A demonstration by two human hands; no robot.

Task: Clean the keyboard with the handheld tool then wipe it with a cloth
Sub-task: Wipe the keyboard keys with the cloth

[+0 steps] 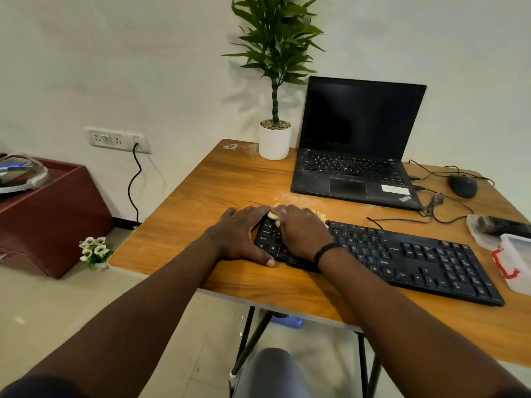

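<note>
Left hand [241,234] flat, fingers straight, bracing one keyboard [402,257] end; right hand [301,231] presses one yellow cloth [273,215] onto keys, grip unclear.

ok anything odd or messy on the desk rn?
A little. Pale crumbs or dust are scattered over the table between the laptop and the keyboard. The keyboard lies askew to the table's front edge. The mouse cable is a loose tangle. Nothing looks damaged.

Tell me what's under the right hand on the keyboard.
A pale yellowish cloth shows past the right hand, pressed on the left end of the keyboard. The keys beneath and the rest of the cloth are covered.
</note>
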